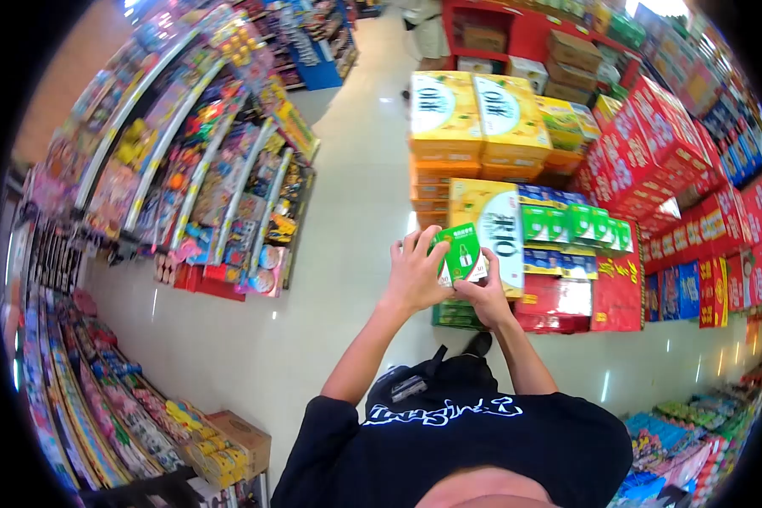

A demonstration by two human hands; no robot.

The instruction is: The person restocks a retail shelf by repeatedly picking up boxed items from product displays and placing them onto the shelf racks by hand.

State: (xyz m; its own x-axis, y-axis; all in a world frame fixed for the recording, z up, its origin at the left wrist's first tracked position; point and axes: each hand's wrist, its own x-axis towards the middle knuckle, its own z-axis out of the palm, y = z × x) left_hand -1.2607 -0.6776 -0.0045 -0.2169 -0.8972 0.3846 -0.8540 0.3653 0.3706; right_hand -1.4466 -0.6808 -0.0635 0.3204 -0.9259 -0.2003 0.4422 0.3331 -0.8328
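Note:
A small green-and-white box (461, 254) with a bottle-like picture and printed characters on its face is held up in front of my chest. My left hand (418, 273) wraps its left side, fingers curled over the edge. On the lower right, my right hand (488, 295) grips the same box with the thumb along its bottom edge. Just behind it stands a large yellow carton (472, 200) with a white oval. Similar green-and-white boxes (577, 223) sit in rows on the display to the right, among blue boxes (559, 261).
Stacked yellow cartons (445, 110) and red gift boxes (643, 152) rise ahead and to the right. A toy shelf (186, 169) stands left across the tiled aisle (356, 152). Another person's legs (430, 38) show at the top. A cardboard box (241, 440) is lower left.

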